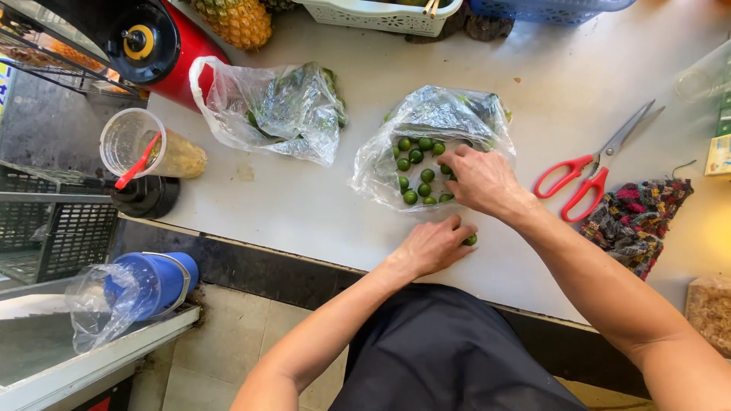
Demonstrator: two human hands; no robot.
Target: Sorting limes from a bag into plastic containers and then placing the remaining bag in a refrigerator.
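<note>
A clear plastic bag point(434, 122) lies open on the pale counter point(304, 205) with several small green limes point(417, 171) in it. My right hand point(481, 181) reaches into the bag's mouth, fingers bent over limes at its right side. My left hand point(435, 245) rests on the counter just in front of the bag, cupped over at least one lime point(471, 240) that shows at its fingertips.
A second plastic bag with greens point(278, 110) lies to the left. Red-handled scissors point(598, 169) and a knitted cloth point(636, 217) lie to the right. A plastic cup with a red spoon point(145, 148), a red appliance point(164, 42), a pineapple point(236, 21) and baskets point(381, 15) stand behind.
</note>
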